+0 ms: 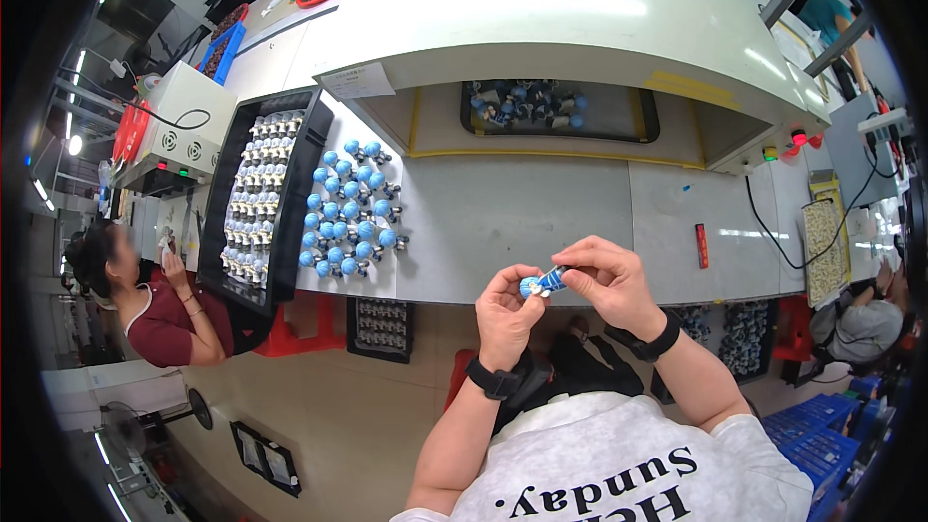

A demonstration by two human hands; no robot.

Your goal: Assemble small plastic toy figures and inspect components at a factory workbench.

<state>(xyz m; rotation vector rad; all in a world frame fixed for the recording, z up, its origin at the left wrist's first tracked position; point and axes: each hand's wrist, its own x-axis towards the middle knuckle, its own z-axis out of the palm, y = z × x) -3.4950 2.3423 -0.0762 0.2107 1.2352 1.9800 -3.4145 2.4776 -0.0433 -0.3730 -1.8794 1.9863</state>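
In front of my body, near the table's edge, both hands hold a small blue-and-white figurine. My left hand has its thumb and fingers closed on the figurine's round, striped blue end. On the other end, the fingertips of my right hand are pinched. Much of the figurine is covered by my fingers, so its details are hard to make out. To the left on the table stand several blue-headed figurines in loose rows.
A black tray of pale figurines lies at the left. Ahead, a white hood-like machine covers a dark tray with blue-headed parts. A red marker-like stick lies at right, near a black cable. A co-worker sits at left.
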